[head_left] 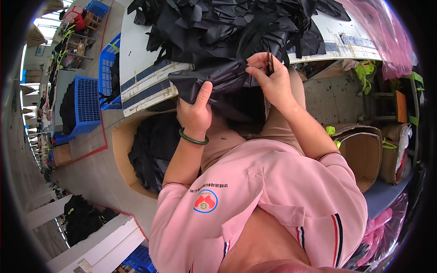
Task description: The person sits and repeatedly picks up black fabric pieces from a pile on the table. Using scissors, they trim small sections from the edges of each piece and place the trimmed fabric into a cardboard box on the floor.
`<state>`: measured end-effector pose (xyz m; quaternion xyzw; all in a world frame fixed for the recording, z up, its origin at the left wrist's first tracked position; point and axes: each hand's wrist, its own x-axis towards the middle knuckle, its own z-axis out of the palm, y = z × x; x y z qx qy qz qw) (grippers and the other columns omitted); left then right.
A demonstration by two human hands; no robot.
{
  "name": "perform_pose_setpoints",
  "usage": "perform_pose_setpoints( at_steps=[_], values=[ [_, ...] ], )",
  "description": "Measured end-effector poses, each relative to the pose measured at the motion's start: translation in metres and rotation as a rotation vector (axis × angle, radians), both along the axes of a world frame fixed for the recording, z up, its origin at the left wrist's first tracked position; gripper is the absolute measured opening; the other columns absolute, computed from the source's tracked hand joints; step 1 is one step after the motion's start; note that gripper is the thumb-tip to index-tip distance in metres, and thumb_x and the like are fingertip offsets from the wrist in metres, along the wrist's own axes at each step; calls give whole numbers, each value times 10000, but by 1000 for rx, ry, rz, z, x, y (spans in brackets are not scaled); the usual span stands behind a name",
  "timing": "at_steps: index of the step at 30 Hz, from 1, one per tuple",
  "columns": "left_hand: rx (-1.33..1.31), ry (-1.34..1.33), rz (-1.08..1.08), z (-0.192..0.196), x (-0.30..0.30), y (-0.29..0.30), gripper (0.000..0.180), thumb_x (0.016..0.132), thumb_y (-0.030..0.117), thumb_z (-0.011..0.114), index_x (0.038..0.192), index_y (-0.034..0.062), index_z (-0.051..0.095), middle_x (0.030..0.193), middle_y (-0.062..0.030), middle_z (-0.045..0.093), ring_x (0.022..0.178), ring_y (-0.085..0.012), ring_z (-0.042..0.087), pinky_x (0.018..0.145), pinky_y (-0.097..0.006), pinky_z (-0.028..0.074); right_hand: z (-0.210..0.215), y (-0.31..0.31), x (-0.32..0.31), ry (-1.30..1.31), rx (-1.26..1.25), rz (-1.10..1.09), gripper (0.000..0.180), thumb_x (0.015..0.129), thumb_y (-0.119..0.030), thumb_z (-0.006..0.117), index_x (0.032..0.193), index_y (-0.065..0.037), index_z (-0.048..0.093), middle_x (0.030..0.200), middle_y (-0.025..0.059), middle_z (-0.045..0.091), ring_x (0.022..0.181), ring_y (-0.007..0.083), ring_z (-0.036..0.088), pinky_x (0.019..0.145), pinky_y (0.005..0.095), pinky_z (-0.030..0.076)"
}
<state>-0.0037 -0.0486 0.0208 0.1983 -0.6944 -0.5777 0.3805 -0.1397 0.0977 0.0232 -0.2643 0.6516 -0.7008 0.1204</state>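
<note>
Hands [195, 111] (both) on black fabric [214, 79]

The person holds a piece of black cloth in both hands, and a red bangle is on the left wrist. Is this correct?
Not quite: the bangle on the left wrist is green, not red, as the head view shows. The rest holds: the left hand and the right hand both hold the piece of black cloth.

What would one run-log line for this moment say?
left hand: grips black fabric piece | right hand: pinches its edge, holds small snips | fabric pile on table
</note>
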Motion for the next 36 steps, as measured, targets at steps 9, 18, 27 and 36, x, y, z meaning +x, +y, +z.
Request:
perform_pose_setpoints(
  at_steps=[9,18,27,36],
  values=[
    [419,164,-203,5,-2,9,269,870,45,636,1121,38,541,1061,-20,565,968,-137,527,906,-284,411,13,-4,14,132,114,-18,291,796,-147,746,1000,-7,592,782,-1,573,601,56,425,570,214,388],
    [630,61,-223,13,2,8,252,877,145,664,1083,26,582,1056,-27,587,970,-126,545,882,-267,418,4,-7,-5,-632,11,205,341,939,-308,554,638,-179,462,500,-93,324,373,8,263,346,210,162],
    [609,85,-259,11,1,-3,279,866,130,671,1110,23,587,1043,-22,605,947,-116,556,881,-273,428,11,11,7,-398,27,341,303,836,-138,705,653,-135,463,534,-93,373,427,6,295,385,199,195],
    [421,78,-333,30,18,-52,182,839,-15,631,1019,2,647,977,-61,677,837,-116,630,792,-259,504,48,24,-4,-300,60,252,288,763,-101,757,641,-107,496,544,-88,417,482,10,347,446,211,259]
  ],
)
